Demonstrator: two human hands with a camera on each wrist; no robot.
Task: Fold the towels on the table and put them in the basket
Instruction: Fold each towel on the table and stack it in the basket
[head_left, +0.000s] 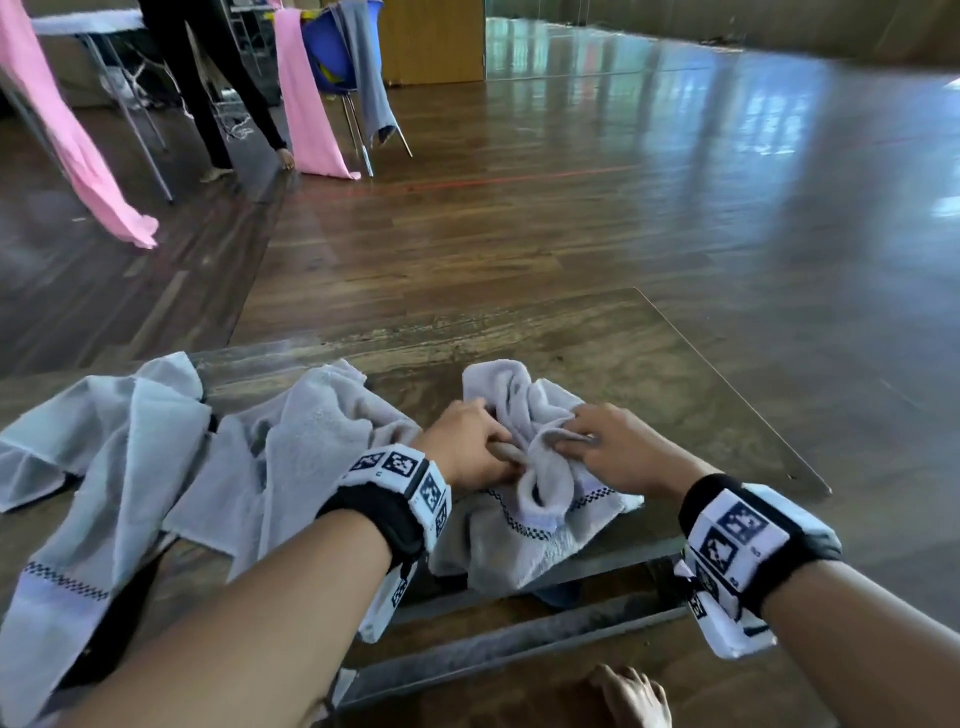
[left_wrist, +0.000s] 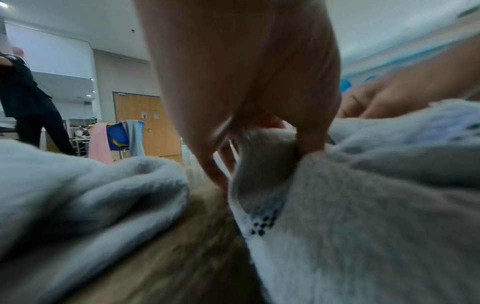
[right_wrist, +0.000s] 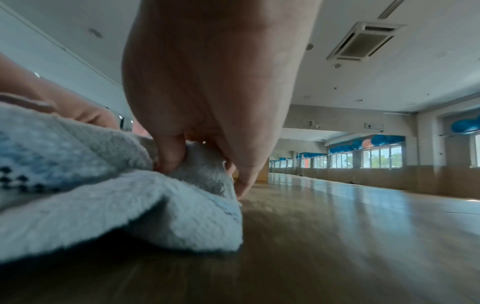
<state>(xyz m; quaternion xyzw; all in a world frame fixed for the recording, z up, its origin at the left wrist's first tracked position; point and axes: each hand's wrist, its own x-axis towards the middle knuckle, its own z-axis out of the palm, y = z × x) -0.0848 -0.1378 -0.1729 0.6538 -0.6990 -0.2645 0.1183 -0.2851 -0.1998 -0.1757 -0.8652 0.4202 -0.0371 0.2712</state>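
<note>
Crumpled grey towel (head_left: 524, 467) is pinched on the desk (head_left: 649, 374) by left hand (head_left: 467, 447) and right hand (head_left: 608, 447); left of that grip, two more towels (head_left: 156, 467) are heaped.

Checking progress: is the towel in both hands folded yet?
Not folded. The towel lies bunched and creased on the table, left hand and right hand pinching it.

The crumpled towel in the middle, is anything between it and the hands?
No. The left hand and the right hand already pinch the crumpled towel directly. The other towels lie off to its left. No basket is visible.
</note>
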